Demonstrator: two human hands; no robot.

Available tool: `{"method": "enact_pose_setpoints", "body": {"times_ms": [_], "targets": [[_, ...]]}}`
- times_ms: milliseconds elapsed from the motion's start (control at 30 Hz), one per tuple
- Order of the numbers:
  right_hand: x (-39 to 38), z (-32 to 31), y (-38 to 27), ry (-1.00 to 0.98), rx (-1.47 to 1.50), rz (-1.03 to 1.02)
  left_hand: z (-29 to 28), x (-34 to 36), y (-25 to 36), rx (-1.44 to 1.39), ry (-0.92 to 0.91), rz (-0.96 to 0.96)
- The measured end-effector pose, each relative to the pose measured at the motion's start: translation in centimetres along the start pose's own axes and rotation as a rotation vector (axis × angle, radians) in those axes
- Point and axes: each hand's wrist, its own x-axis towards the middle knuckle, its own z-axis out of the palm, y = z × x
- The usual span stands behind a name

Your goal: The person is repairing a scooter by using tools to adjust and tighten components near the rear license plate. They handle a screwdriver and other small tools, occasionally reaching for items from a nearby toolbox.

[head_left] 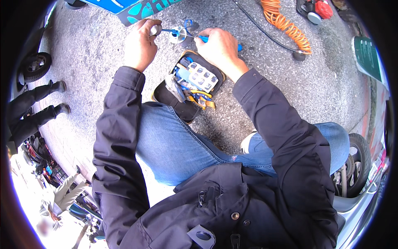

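Observation:
My left hand (140, 45) is pinched round a small silvery cylindrical object (155, 30), with a thin blue piece reaching from it to the right. My right hand (217, 52) grips a blue tool handle (237, 47), whose thin metal shaft points left. Between my hands, on the asphalt, is a round white-rimmed item (180, 36) with blue material in and above it; its kind is unclear. Below them lies an open black tool case (188, 110) holding a white compartment box (201, 76) and yellow-and-blue pliers (201, 96).
A blue panel (103, 6) is at the top. An orange coiled hose (282, 29) and red-and-black device (321, 9) lie at upper right. A green panel (365, 58) and tyre (358, 162) are at right. Another person's dark-clad legs (37, 118) and a wheel (35, 66) are at left.

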Motion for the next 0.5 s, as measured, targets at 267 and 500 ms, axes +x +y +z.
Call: {"method": "enact_pose_setpoints", "body": {"times_ms": [267,500], "targets": [[0.1,-1.0,-0.8,-0.064,0.041,0.036,0.4,0.1,-0.7,-0.029,-0.018,0.015],[0.6,-3.4,-0.7,-0.138,0.026,0.086,0.7,0.3,-0.8,-0.001,-0.013,0.006]]}}
